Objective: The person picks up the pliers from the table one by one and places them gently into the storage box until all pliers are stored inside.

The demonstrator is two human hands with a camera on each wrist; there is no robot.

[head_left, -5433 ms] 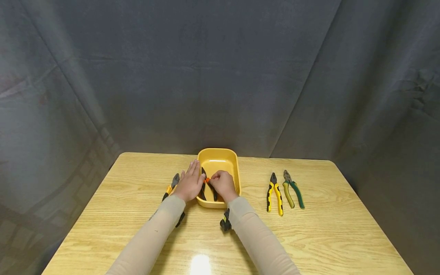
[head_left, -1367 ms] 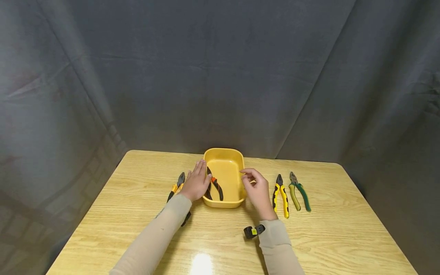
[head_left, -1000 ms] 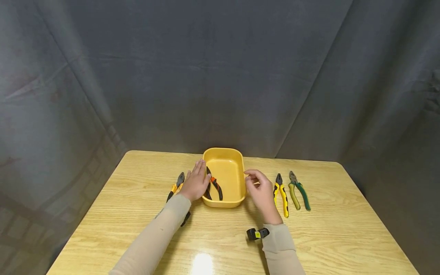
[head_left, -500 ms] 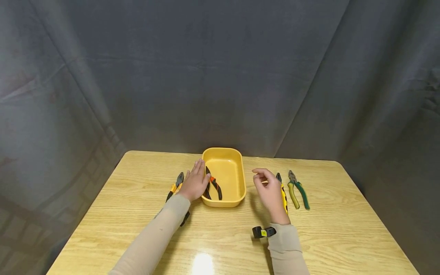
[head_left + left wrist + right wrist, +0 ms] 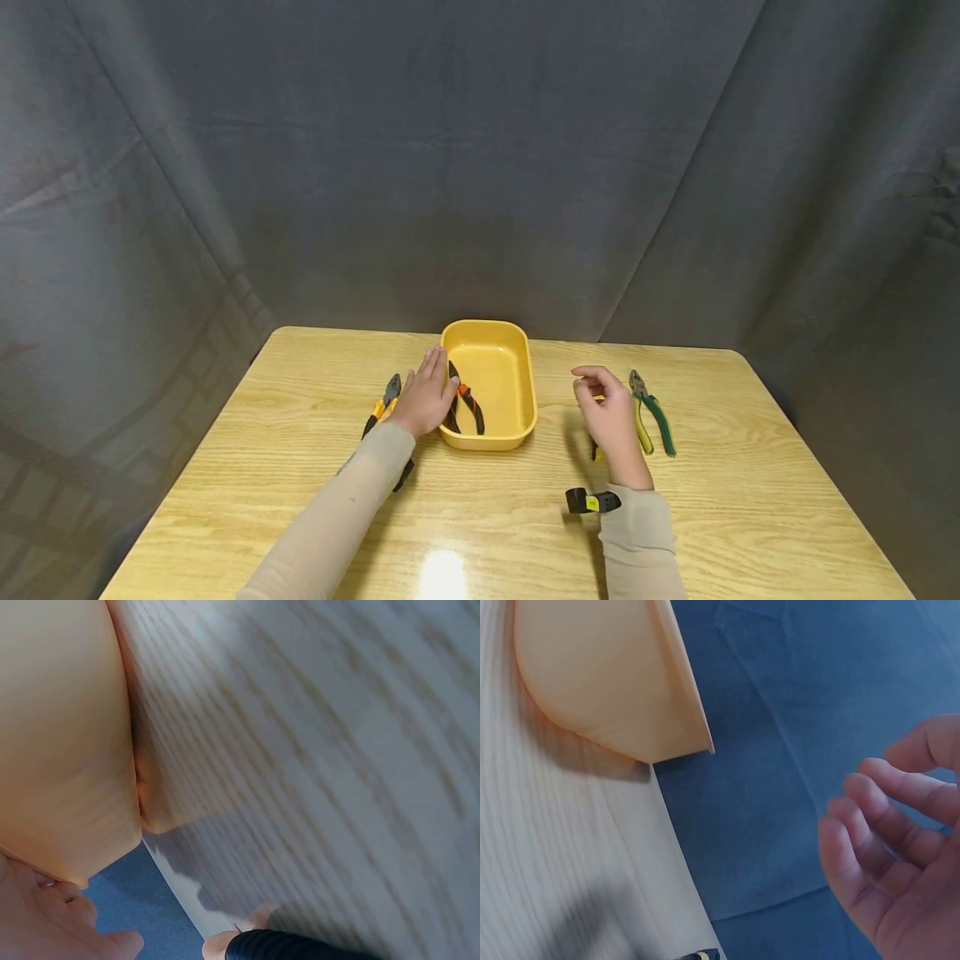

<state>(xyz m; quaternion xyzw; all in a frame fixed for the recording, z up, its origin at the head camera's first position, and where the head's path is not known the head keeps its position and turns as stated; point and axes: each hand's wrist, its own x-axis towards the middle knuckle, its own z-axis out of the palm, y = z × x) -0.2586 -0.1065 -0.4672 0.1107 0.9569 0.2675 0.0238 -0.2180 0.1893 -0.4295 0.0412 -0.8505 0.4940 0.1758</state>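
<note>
Table (image 5: 750,500): center-frame tray (image 5: 504,383) holds black-orange pliers (image 5: 465,391). Green pliers (image 5: 660,423) and yellow pliers (image 5: 597,453), frame-right, and amber pliers (image 5: 379,409), frame-left, presumably remain. My straight-fingered left hand (image 5: 425,397) and half-curled right hand (image 5: 611,412) grip nothing.

Tub (image 5: 501,385) in all three views

Yellow rounded tub (image 5: 507,396), upright, mid-frame. Inside left: black-and-orange pliers (image 5: 466,392), handles spread, nose up-frame. Yellow-and-black pliers (image 5: 597,455) right of centre, mostly hidden.
</note>
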